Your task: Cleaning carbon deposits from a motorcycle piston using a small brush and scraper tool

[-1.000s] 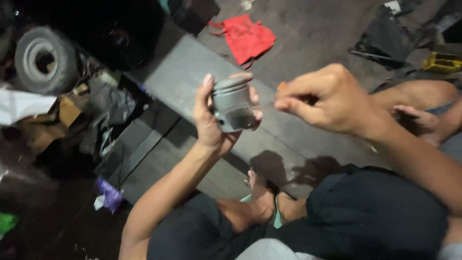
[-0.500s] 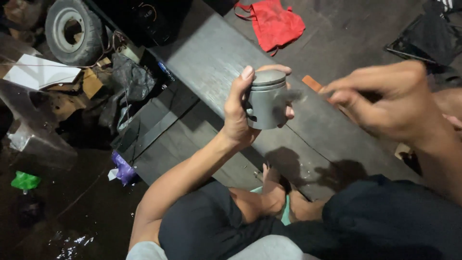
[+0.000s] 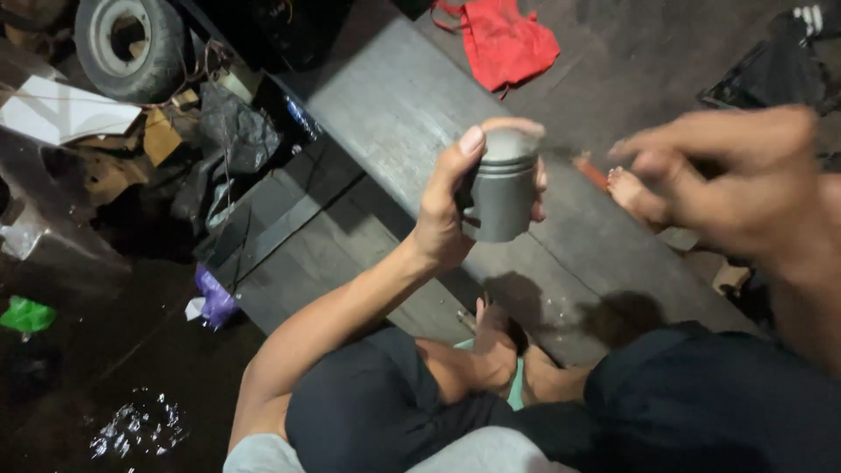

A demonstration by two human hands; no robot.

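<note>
Piston (image 3: 501, 194), a grey metal cup shape, looks hard, heavy and smooth, so it is best held around its sides, as the left hand (image 3: 448, 206) holds it above the grey board (image 3: 394, 105); the blurry right hand (image 3: 731, 180) pinches a thin orange-handled tool (image 3: 590, 170).

Location was rough vehicle-repair workshop: small wheel with tyre (image 3: 130, 45) against clutter, cardboard scraps (image 3: 162, 136), red rag (image 3: 504, 39) on stained concrete floor (image 3: 648, 61), grey metal piston (image 3: 504, 188) handled.
</note>
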